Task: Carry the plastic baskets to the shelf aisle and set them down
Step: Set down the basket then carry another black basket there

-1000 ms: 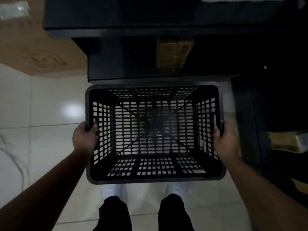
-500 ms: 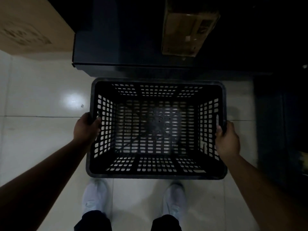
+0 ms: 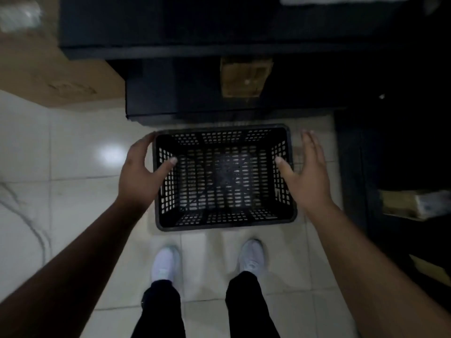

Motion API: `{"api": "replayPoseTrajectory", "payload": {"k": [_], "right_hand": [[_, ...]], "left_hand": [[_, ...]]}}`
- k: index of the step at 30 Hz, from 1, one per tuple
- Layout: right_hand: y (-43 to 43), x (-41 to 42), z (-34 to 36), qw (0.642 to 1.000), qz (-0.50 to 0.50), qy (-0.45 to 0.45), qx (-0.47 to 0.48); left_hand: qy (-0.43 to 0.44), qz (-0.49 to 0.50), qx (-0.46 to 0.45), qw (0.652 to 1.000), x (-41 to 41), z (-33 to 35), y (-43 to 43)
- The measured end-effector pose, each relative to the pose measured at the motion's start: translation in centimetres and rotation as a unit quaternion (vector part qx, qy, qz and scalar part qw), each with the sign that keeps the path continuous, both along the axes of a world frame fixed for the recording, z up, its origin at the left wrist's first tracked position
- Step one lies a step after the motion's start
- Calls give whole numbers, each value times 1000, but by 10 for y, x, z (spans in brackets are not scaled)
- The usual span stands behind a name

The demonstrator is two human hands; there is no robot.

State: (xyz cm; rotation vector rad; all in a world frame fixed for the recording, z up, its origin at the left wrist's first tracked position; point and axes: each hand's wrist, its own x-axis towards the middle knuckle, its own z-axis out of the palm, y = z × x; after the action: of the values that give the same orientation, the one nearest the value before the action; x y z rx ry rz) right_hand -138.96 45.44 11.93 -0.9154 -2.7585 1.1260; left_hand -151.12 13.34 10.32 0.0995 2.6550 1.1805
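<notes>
A black perforated plastic basket rests upright on the pale tiled floor, right in front of a dark shelf unit. My left hand hovers above the basket's left rim with fingers spread and the thumb over the inside; it holds nothing. My right hand is open above the right rim, fingers extended past the basket's edge. Neither hand grips the basket. The basket is empty.
A cardboard box sits on the low dark shelf behind the basket. A large brown carton stands at the left. More boxes lie on dark shelving at the right. My white shoes stand just behind the basket.
The basket went down from carried height onto the floor, and both hands let go of its side rims and lifted away, opening.
</notes>
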Motion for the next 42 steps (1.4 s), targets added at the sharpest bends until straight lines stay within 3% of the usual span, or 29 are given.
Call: {"api": "replayPoseTrajectory", "payload": {"k": [5, 10, 15, 21, 26, 32, 34, 42], "right_hand": [[1, 13, 160, 996, -37, 80, -12], [-4, 69, 351, 973, -114, 188, 74], [-38, 190, 489, 940, -224, 207, 155], [-116, 396, 593, 894, -360, 157, 217], [-226, 582, 631, 817, -503, 138, 245], [-384, 797, 636, 690, -663, 87, 278], [-420, 838, 633, 668, -687, 73, 278], [-597, 992, 614, 479, -846, 21, 233]], "left_hand": [[63, -81, 76, 992, -37, 162, 16], [147, -261, 171, 939, -54, 356, 73], [169, -428, 217, 861, 24, 498, 127], [166, -576, 272, 752, 186, 600, 169], [163, -705, 324, 610, 382, 654, 175], [112, -811, 339, 463, 648, 672, 149], [91, -829, 335, 439, 702, 669, 141], [-4, -934, 276, 228, 987, 630, 56]]}}
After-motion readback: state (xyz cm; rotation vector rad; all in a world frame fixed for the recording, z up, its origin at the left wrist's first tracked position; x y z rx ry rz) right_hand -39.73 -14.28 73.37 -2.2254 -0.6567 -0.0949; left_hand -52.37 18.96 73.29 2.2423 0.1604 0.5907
